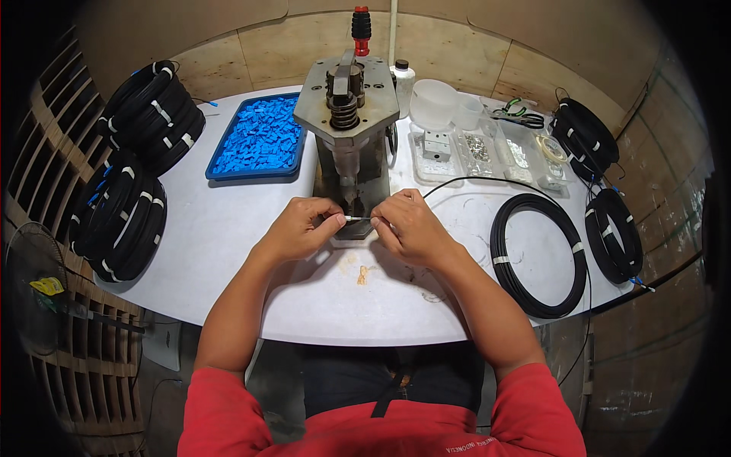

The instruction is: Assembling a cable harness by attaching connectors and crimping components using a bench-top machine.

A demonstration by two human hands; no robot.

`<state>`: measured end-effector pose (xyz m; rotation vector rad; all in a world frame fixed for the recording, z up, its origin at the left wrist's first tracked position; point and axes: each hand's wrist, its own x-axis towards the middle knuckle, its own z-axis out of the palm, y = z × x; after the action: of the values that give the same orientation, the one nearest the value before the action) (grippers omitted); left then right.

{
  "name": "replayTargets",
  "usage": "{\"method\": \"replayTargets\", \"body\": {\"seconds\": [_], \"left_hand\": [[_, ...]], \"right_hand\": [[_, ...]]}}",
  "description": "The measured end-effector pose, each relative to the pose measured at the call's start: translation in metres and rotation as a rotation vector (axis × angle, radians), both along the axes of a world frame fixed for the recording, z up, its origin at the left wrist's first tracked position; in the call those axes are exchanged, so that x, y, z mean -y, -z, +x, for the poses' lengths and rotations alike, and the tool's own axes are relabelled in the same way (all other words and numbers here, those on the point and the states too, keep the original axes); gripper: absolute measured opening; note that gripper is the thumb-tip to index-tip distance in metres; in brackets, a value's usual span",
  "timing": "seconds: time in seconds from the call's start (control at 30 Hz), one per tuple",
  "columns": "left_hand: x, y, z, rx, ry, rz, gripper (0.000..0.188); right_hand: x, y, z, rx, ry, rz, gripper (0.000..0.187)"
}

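My left hand (303, 230) pinches a small white piece (353, 218) between thumb and fingertips. A thin light-coloured pin or wire runs from it toward my right hand (415, 230), whose thumb and fingers close on the end of a thin black cable (474, 179). From behind that hand the cable arcs away to the right, toward a loose black cable coil (500, 259) lying flat and tied with white bands. Both hands are right in front of the lower part of a metal hand press (346, 126), near its base. The exact shape of the cable tip is too small to tell.
A blue tray (255, 177) of small blue pieces stands left of the press. Banded cable coils (122, 221) are stacked at the far left, with more coils (582, 133) at the right. Clear containers (434, 103), small parts boxes (476, 152) and green-handled pliers (521, 114) sit back right.
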<state>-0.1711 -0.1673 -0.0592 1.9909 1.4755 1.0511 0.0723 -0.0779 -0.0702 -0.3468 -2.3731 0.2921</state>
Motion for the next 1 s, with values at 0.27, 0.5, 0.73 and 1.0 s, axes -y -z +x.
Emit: {"method": "replayTargets", "body": {"seconds": [0.27, 0.5, 0.73, 1.0], "left_hand": [[0.0007, -0.0016, 0.0003, -0.019, 0.001, 0.015, 0.028], [-0.0003, 0.001, -0.0004, -0.025, 0.004, 0.048, 0.026], [-0.0004, 0.0007, -0.0003, -0.022, 0.004, 0.043, 0.027], [-0.0009, 0.0004, 0.0006, -0.021, 0.007, 0.038, 0.027]], "right_hand": [[0.0006, -0.0005, -0.0001, -0.001, 0.007, -0.002, 0.007], [0.0001, -0.0001, 0.0001, 0.003, 0.007, -0.015, 0.006], [0.0002, -0.0003, 0.0002, 0.004, 0.007, -0.001, 0.007], [0.0, 0.0005, 0.0005, 0.023, -0.005, -0.007, 0.007]]}}
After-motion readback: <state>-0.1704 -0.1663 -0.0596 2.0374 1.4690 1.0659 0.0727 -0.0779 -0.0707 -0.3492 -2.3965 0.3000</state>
